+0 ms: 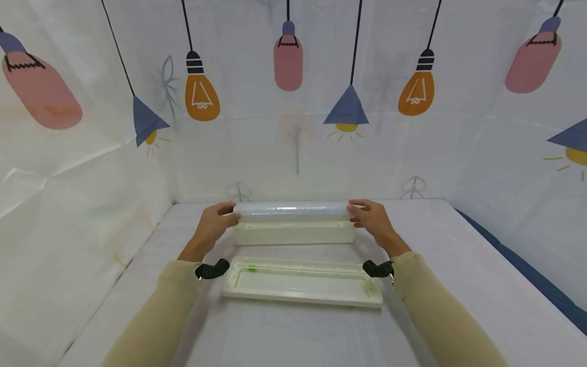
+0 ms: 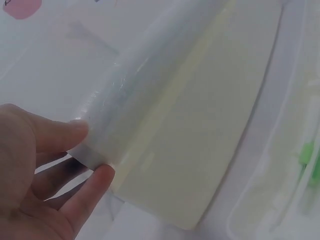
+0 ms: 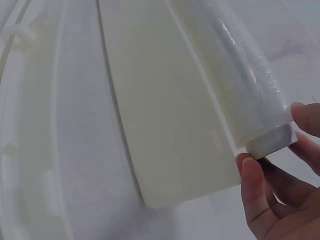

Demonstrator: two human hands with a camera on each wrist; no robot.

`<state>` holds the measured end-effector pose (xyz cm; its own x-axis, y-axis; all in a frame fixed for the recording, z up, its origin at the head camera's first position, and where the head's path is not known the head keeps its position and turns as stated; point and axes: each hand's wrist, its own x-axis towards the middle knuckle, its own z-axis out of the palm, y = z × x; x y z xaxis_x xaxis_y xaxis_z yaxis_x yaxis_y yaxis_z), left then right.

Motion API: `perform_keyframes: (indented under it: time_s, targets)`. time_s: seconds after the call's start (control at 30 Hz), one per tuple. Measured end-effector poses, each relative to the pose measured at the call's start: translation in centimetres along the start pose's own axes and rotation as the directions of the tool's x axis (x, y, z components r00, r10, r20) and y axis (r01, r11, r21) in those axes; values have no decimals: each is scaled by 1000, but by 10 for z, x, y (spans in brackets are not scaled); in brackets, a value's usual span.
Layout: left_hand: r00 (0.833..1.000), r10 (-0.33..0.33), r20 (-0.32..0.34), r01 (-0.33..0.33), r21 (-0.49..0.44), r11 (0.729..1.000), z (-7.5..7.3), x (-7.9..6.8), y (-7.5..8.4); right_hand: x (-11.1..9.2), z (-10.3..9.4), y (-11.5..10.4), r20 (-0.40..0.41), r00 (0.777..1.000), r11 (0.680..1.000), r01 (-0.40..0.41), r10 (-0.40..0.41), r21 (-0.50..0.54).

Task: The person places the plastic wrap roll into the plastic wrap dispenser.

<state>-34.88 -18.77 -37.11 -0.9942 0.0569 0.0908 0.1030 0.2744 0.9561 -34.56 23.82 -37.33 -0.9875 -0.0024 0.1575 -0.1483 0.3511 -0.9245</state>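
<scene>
A roll of cling film (image 1: pixel 293 210) lies level across the top of a long cream box (image 1: pixel 295 234). My left hand (image 1: pixel 214 224) grips the roll's left end between thumb and fingers. At the other end, my right hand (image 1: pixel 373 221) holds the roll the same way, its thumb and fingers around the cardboard core (image 3: pixel 272 142). The long front wall of the box faces me, and its inside is hidden beneath the film. Closer to me, a cream lid (image 1: pixel 302 288) lies with its inner side up, a small green slider (image 1: pixel 251 267) on its rail.
All of this rests on a white-covered table (image 1: pixel 298 336). A white sheet (image 1: pixel 293 153) printed with lamps and bulbs hangs behind and along the sides. A dark blue strip (image 1: pixel 518 260) shows past the right table edge. Black bands with camera mounts (image 1: pixel 212 269) sit on both wrists.
</scene>
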Motion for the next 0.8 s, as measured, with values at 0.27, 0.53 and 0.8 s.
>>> perform_keyframes:
  time_s: [0.27, 0.53, 0.8]
  targets:
    - [1000, 6, -14, -5, 58, 998, -2, 5, 0, 4, 5, 0, -29, 999, 1000, -31, 31, 1]
    - [1000, 14, 1, -14, 90, 996, -5, 5, -1, 4, 8, -2, -42, 998, 999, -47, 47, 16]
    - [1000, 12, 26, -14, 96, 995, -4, 8, -1, 3, 8, -4, -47, 996, 997, -75, 75, 3]
